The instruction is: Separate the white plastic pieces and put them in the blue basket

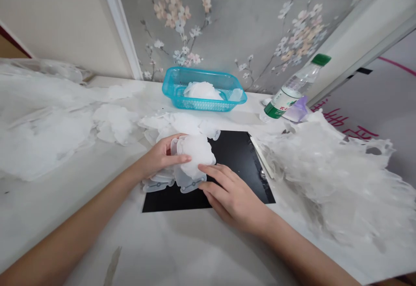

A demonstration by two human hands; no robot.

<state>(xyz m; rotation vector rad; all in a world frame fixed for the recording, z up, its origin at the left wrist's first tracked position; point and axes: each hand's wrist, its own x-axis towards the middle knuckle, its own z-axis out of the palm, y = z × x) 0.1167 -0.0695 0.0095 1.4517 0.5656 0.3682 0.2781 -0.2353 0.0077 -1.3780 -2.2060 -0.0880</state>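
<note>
A small stack of translucent white plastic pieces [195,154] rests on the near left part of a black mat [240,164]. My left hand [160,158] curls around the stack's left side, thumb laid across its top. My right hand [229,195] lies on the mat just right of it, fingers stretched out with the tips touching the stack's lower edge. More flat white pieces [156,184] lie under and beside the stack.
A turquoise basket [208,99] with white pieces inside stands behind the mat. Heaps of thin white plastic scrap lie at the left [48,125] and right [334,173]. A green-capped water bottle [294,89] leans at the back right. A flowered wall rises behind.
</note>
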